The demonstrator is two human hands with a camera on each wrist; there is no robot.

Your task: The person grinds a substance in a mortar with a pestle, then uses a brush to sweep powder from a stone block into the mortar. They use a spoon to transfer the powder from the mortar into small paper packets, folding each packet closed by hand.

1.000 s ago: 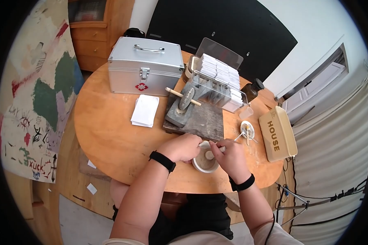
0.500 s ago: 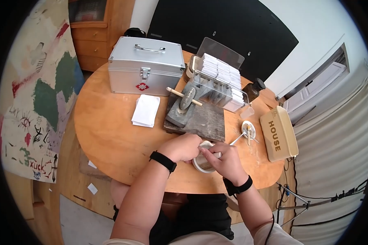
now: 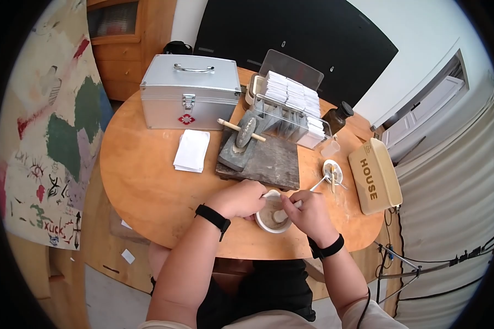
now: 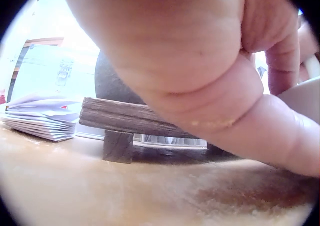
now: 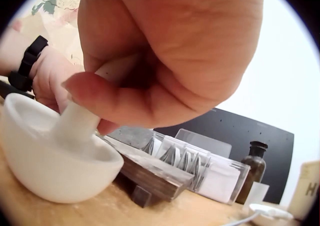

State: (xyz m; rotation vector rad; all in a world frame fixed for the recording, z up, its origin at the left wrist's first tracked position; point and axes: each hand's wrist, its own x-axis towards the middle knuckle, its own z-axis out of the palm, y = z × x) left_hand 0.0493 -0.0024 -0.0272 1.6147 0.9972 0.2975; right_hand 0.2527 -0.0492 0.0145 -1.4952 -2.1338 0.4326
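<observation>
A white mortar [image 5: 55,173] stands near the table's front edge, with greyish-brown powder [image 3: 268,208] inside. My left hand [image 3: 240,198] holds the mortar's rim on its left side, its fingers bent. In the left wrist view, thumb and fingers reach to the white wall at the right. The right hand [image 3: 312,215] grips a white pestle [image 5: 75,122] by its handle, thumb and fingers curled round it. The pestle's lower end sits down in the bowl, tilted toward the right hand; the near rim hides its tip in the right wrist view.
Behind the mortar is a low wooden board [image 3: 280,167] bearing a grey stone slab and a roller with a wooden handle. Around it are a silver case [image 3: 189,104], white papers [image 3: 192,151], a clear box of packets [image 3: 291,129], a dark bottle [image 3: 337,116], a small dish [image 3: 328,164] and a HOUSE box [image 3: 376,175].
The pestle and right hand swung left across the bowl, then back to the right. My left hand stays at the rim. The head view has shifted slightly.
</observation>
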